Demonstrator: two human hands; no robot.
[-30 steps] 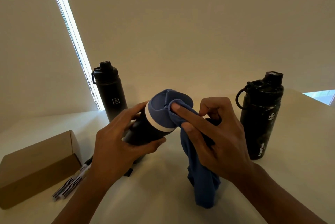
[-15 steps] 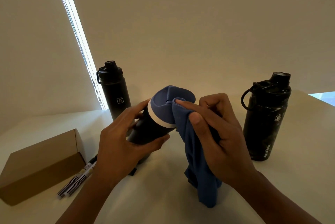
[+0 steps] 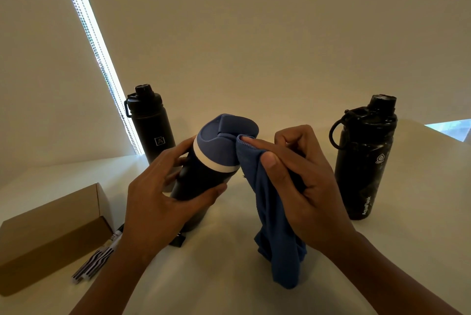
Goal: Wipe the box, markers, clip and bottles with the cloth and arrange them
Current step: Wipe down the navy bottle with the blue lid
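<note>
At the far left the brown cardboard box (image 3: 48, 235) lies closed on the white table (image 3: 229, 289). Just beside its right corner lie the markers (image 3: 95, 261), side by side, with striped bodies; my left forearm covers their far ends. Behind them, near the wall, one black bottle (image 3: 150, 126) stands upright with its cap on, next to a bright strip of light (image 3: 102, 65) at the edge of the blind.

My left hand (image 3: 153, 202) is wrapped around the dark body of the bottle with the blue lid (image 3: 204, 174): the fingers go over the far side and the thumb lies along the near side. This bottle is tilted, with the lid pointing up toward me. Its lower end is down near the table, but I cannot tell if it touches. Under my left hand a small black piece shows; it looks like the clip (image 3: 178, 240), mostly hidden.

The blue cloth (image 3: 277, 238) is pressed against the side of the blue lid and hangs down from there to the table. My right hand (image 3: 305, 187) holds it. The index finger is stretched out and pushes the cloth on the lid, the thumb pinches the cloth from the near side, and the other fingers are curled.

At the right the second black bottle (image 3: 364, 162) stands upright, apart from my hand, with a loop handle on its cap.
</note>
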